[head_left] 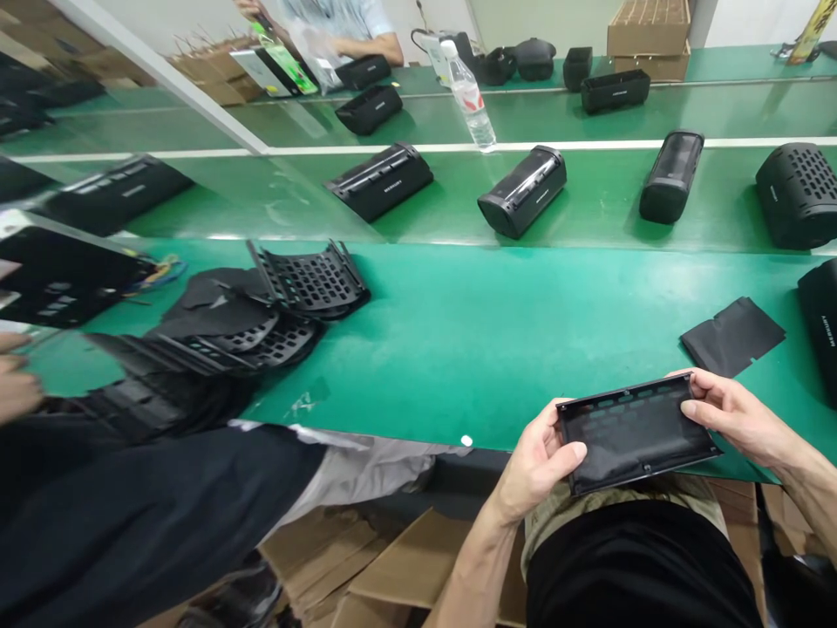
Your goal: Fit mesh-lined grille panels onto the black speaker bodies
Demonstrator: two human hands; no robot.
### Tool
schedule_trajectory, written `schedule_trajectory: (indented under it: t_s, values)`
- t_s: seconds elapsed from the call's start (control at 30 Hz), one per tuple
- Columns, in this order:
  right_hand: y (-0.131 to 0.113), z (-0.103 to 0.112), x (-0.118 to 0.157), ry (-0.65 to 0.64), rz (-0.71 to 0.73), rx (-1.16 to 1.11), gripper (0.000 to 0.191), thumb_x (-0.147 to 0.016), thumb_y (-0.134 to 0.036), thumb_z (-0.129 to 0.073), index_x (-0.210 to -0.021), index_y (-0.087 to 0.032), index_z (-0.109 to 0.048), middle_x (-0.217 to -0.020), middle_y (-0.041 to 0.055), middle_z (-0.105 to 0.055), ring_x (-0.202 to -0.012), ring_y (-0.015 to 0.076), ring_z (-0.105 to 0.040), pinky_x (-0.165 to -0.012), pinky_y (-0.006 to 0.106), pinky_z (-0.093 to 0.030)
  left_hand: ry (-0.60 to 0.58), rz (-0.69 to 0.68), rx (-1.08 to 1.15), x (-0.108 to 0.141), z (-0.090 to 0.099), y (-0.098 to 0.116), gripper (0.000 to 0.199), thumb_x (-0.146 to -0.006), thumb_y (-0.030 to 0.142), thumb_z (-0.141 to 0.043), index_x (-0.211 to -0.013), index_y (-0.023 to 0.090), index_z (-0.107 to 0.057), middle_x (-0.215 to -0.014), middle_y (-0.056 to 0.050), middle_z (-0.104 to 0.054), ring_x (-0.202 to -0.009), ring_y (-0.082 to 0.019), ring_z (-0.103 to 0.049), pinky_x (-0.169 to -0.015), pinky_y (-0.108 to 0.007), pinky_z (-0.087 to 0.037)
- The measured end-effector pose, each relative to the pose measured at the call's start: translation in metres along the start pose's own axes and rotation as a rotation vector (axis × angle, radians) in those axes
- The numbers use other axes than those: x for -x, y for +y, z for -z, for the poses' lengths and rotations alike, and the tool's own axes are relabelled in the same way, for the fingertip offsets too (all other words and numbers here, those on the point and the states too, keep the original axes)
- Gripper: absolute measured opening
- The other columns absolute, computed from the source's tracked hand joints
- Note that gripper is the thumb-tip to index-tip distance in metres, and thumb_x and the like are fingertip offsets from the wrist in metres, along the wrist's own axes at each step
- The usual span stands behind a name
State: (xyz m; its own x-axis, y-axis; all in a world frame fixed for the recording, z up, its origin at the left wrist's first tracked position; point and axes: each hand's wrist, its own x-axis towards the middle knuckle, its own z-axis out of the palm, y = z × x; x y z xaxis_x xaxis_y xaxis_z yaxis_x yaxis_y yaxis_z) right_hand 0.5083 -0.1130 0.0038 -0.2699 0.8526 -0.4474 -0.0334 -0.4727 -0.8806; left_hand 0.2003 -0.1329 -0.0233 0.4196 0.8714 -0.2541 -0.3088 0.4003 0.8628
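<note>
Black speaker grille frame [634,433] is held flat in both hands, just above the front edge of the green bench [484,349] and over the person's lap [641,567]. Its face is lined with dark mesh, and a row of slots runs along its far edge. The left hand [536,467] grips one short end with the thumb pressed on the face. The right hand [732,414] grasps the opposite end, its fingers curling over the rim.

Just beyond the right hand, a black fabric sheet [732,336] lies on the bench. Further left sit curved perforated black grilles [307,283], piled over dark cloth. A co-worker's black sleeve [150,515] and hand [17,384] reach in at the left edge. Black speaker housings [523,192] stand in a row on the green surface beyond, with a plastic water bottle [467,92] behind them. Flattened cardboard [405,558] lies on the floor.
</note>
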Motion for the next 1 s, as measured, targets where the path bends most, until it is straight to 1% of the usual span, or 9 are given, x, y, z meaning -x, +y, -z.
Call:
schedule_trajectory:
  t_s: [0.17, 0.2, 0.27, 0.37, 0.43, 0.6, 0.77, 0.87, 1.0]
  values:
    - [0.002, -0.004, -0.002, 0.066, -0.002, -0.059, 0.047, -0.075, -0.055, -0.096, -0.102, -0.022, -0.078, -0.079, -0.001, -0.063, -0.083, 0.0182, -0.063, -0.075, 0.025, -0.054, 0.067, 0.054, 0.146, -0.003, -0.009, 0.005, 0.049, -0.083, 0.041, -0.085, -0.124, 0.017, -0.072, -0.12, -0.013, -0.078, -0.11, -0.029, -0.073, -0.095, -0.037, -0.057]
    - [0.004, -0.005, -0.002, 0.092, -0.018, -0.089, 0.047, -0.072, -0.055, -0.098, -0.099, -0.022, -0.078, -0.075, -0.0022, -0.06, -0.079, 0.0172, -0.062, -0.071, 0.024, -0.054, 0.081, 0.065, 0.173, -0.004, -0.01, 0.006, 0.049, -0.083, 0.041, -0.084, -0.124, 0.016, -0.073, -0.118, -0.013, -0.078, -0.104, -0.029, -0.074, -0.09, -0.036, -0.059]
    - [0.008, -0.005, -0.004, 0.142, -0.065, -0.162, 0.051, -0.066, -0.055, -0.101, -0.096, -0.022, -0.077, -0.074, -0.0026, -0.061, -0.074, 0.0151, -0.061, -0.065, 0.021, -0.053, 0.098, 0.09, 0.19, -0.004, -0.013, 0.007, 0.051, -0.082, 0.039, -0.082, -0.126, 0.015, -0.072, -0.114, -0.014, -0.079, -0.083, -0.023, -0.075, -0.071, -0.031, -0.06]
    - [0.013, -0.005, -0.006, 0.174, -0.117, -0.254, 0.053, -0.062, -0.054, -0.104, -0.095, -0.023, -0.077, -0.082, -0.0012, -0.067, -0.073, 0.014, -0.062, -0.064, 0.021, -0.056, 0.109, 0.146, 0.164, -0.004, -0.014, 0.008, 0.057, -0.083, 0.04, -0.079, -0.133, 0.015, -0.067, -0.108, -0.013, -0.079, -0.051, -0.013, -0.063, -0.043, -0.024, -0.049]
    - [0.013, -0.006, -0.006, 0.16, -0.119, -0.283, 0.052, -0.063, -0.049, -0.105, -0.099, -0.024, -0.077, -0.081, -0.0023, -0.068, -0.071, 0.0133, -0.062, -0.068, 0.021, -0.058, 0.115, 0.172, 0.146, -0.004, -0.013, 0.008, 0.059, -0.083, 0.04, -0.079, -0.134, 0.014, -0.065, -0.104, -0.012, -0.079, -0.045, -0.01, -0.058, -0.036, -0.022, -0.045]
    - [0.009, -0.008, -0.006, 0.116, -0.088, -0.26, 0.046, -0.067, -0.044, -0.103, -0.095, -0.023, -0.073, -0.069, -0.0061, -0.061, -0.058, 0.0107, -0.053, -0.064, 0.022, -0.057, 0.114, 0.178, 0.135, -0.004, -0.014, 0.009, 0.061, -0.08, 0.039, -0.078, -0.134, 0.014, -0.064, -0.101, -0.011, -0.078, -0.045, -0.01, -0.057, -0.035, -0.022, -0.046]
    - [0.008, -0.008, -0.007, 0.101, -0.102, -0.246, 0.047, -0.069, -0.048, -0.102, -0.094, -0.024, -0.071, -0.068, -0.0051, -0.059, -0.063, 0.0139, -0.058, -0.062, 0.023, -0.055, 0.113, 0.159, 0.153, -0.003, -0.013, 0.009, 0.057, -0.081, 0.038, -0.078, -0.132, 0.014, -0.067, -0.102, -0.012, -0.078, -0.046, -0.01, -0.057, -0.036, -0.022, -0.046]
    - [0.011, -0.006, -0.007, 0.106, -0.113, -0.237, 0.048, -0.067, -0.049, -0.102, -0.095, -0.024, -0.072, -0.075, -0.0027, -0.066, -0.066, 0.0137, -0.06, -0.058, 0.021, -0.052, 0.112, 0.153, 0.189, -0.002, -0.011, 0.006, 0.055, -0.084, 0.042, -0.077, -0.131, 0.014, -0.067, -0.097, -0.011, -0.078, -0.047, -0.012, -0.06, -0.037, -0.022, -0.046]
    - [0.018, -0.002, -0.007, 0.108, -0.148, -0.27, 0.048, -0.069, -0.049, -0.101, -0.1, -0.025, -0.074, -0.087, 0.0007, -0.073, -0.078, 0.0176, -0.068, -0.07, 0.026, -0.06, 0.128, 0.158, 0.206, -0.002, -0.009, -0.001, 0.058, -0.088, 0.049, -0.075, -0.133, 0.014, -0.067, -0.098, -0.012, -0.078, -0.049, -0.014, -0.062, -0.038, -0.023, -0.045]
